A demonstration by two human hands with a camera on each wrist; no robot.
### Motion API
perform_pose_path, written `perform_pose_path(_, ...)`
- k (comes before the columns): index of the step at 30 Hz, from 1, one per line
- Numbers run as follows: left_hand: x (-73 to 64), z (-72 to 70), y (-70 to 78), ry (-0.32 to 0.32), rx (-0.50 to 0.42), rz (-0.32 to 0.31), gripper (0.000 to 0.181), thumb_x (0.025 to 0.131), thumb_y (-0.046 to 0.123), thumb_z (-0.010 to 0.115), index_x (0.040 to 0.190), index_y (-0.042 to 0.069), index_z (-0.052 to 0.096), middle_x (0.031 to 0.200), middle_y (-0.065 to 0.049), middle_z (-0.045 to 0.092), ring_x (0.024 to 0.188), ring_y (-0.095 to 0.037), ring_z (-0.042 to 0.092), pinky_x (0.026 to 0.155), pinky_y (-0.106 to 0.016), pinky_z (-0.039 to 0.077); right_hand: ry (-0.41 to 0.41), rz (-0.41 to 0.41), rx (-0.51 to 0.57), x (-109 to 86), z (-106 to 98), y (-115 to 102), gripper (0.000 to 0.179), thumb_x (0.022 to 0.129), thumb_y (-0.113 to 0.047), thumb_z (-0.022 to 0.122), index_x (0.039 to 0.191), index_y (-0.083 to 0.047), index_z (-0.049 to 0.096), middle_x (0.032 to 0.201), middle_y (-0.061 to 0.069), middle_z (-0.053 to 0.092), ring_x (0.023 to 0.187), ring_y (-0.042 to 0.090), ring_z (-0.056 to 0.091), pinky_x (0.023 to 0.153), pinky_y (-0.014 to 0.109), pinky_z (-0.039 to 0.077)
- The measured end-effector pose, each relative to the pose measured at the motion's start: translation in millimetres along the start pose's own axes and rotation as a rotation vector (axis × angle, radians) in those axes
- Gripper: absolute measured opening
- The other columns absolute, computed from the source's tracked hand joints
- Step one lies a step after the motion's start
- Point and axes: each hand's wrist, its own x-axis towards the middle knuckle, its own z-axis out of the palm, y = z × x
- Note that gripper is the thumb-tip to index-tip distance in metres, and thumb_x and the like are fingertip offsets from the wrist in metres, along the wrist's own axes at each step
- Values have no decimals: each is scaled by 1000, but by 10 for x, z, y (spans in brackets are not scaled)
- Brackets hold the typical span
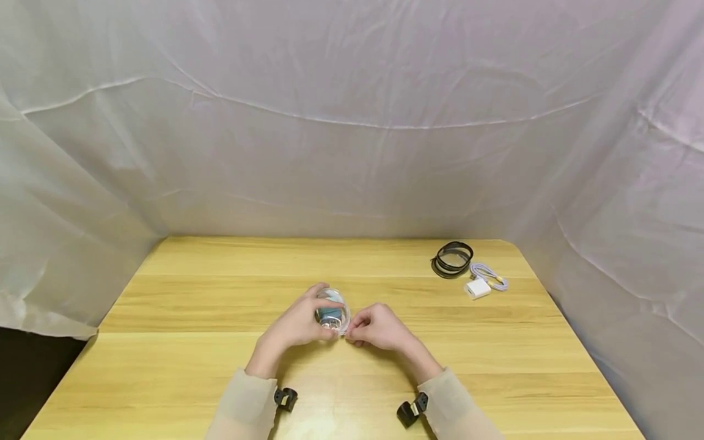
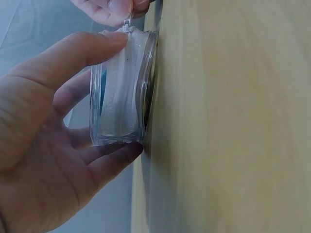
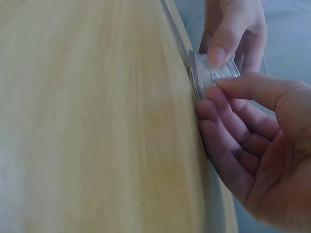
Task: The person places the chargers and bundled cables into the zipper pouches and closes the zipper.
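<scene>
Gripping clear zippered case [image 1: 332,314] between thumb and fingers of left hand [image 1: 299,321]; pinching zipper pull [image 2: 127,22] in right hand [image 1: 379,329].

Plain pale-beige sleeves [image 1: 242,406]; small black blocky device [image 1: 285,399] on inner side of each cuff [image 1: 260,382].

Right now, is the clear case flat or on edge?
Flat: the case shows its round face upward, roughly parallel to the table.
</scene>
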Motion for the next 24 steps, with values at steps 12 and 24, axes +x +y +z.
perform_pose_path(12,10,-3,-7,-5,3,6,59,70,10,90,127,14,76,166,-23,30,143,-50,40,113,-64,41,64,33,18,0,-79,27,5,87,-3,73,87,-1,77,75,8,74,66,15,69,59,29,61)
perform_pose_path(24,-2,-33,-43,-49,-23,37,60,73,7,89,130,13,74,169,-20,25,148,-50,32,115,-68,35,46,-4,-15,23,-105,78,4,90,-5,74,89,-3,77,76,5,74,69,13,68,61,26,60)
